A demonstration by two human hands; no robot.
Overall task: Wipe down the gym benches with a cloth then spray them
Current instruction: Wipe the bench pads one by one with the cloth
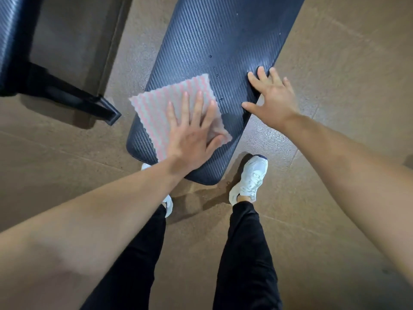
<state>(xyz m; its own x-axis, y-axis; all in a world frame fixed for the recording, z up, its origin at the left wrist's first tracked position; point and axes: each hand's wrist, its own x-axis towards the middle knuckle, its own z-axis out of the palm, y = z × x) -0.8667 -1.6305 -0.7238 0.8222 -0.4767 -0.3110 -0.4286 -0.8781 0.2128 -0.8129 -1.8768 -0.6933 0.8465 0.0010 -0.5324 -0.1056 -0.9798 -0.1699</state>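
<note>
Fingers (196, 104) spread flat on the cloth (161, 108) — pressing it onto the bench (212, 41).

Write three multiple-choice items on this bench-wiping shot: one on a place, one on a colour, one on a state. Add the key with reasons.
1. Where does the cloth lie?
A. on the floor
B. on the near end of the bench
C. over a shoe

2. What colours are the cloth's stripes?
A. pink and grey
B. blue and yellow
C. solid black

3. How is the left hand set?
A. clenched in a fist
B. lifted clear of the cloth
C. pressed flat, fingers spread

Key: B, the cloth lies on the pad's near end; A, wavy pink and grey bands show; C, the palm lies flat on the cloth, while the right hand rests on the bench edge.
</note>
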